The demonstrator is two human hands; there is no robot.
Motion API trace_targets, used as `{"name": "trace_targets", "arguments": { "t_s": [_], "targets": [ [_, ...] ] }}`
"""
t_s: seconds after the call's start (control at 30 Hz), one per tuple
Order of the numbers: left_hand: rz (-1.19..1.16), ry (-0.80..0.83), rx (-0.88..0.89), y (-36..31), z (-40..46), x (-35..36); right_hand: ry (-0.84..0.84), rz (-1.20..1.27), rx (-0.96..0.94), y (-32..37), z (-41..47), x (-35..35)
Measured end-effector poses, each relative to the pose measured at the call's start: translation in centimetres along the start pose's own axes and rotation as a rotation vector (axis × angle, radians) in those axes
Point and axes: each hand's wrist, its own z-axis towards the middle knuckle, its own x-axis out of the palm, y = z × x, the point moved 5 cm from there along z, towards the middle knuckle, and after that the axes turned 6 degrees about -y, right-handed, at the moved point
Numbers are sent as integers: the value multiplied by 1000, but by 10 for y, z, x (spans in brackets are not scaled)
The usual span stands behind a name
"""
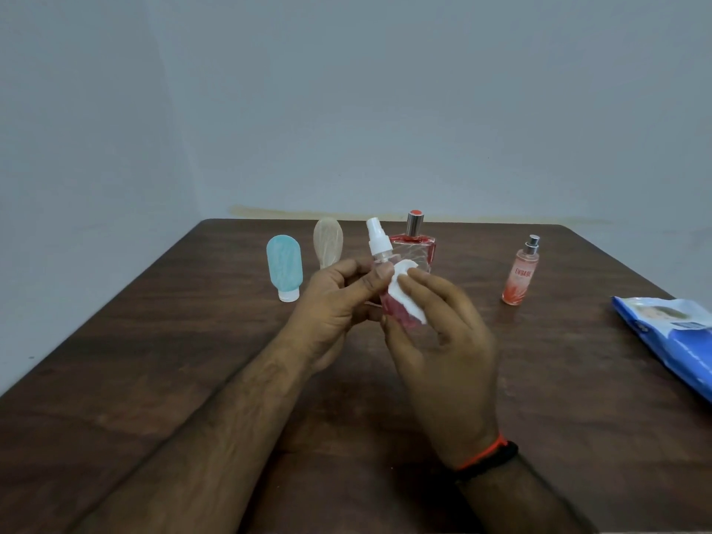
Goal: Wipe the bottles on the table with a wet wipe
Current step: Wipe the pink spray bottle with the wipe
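Squarely in the middle of the view, both hands meet above a dark brown wooden worktop (154,371) whose grain runs in streaks toward the far edge. Behind it rises a plain pale blue-grey wall (346,90), with a corner seam at about ten o'clock and a yellowish stained band along the line where wall meets worktop. The left hand (331,302) is closed around a small spray bottle (379,240) with a white pump top and pink contents, held up off the surface and leaning slightly left. The right hand (443,333) pinches a folded white wet wipe (404,294) against the bottle's body, fingers curled over it; a red thread and a dark band circle that wrist (485,452). On the worktop at eleven o'clock from the hands a light blue tube (284,264) stands on its cap, and just beside it to the right a beige tube (327,240) is partly hidden by the left hand. At twelve o'clock, behind the held bottle, sits a square red perfume bottle (418,244) with a silver collar. At two o'clock a slim pink spray bottle (520,271) stands upright, well apart. At three o'clock a blue wipes packet (674,341) lies at the right edge, cut off by the frame.
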Motion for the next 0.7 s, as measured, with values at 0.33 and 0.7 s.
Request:
{"name": "trace_targets", "arguments": {
  "t_s": [0.33,0.7],
  "targets": [
    [-215,-16,-46,-3,2,-7,109,18,-38,-16,-14,-26],
    [-238,86,-52,-5,-2,-4,30,89,-44,2,31,-6]
  ]
}}
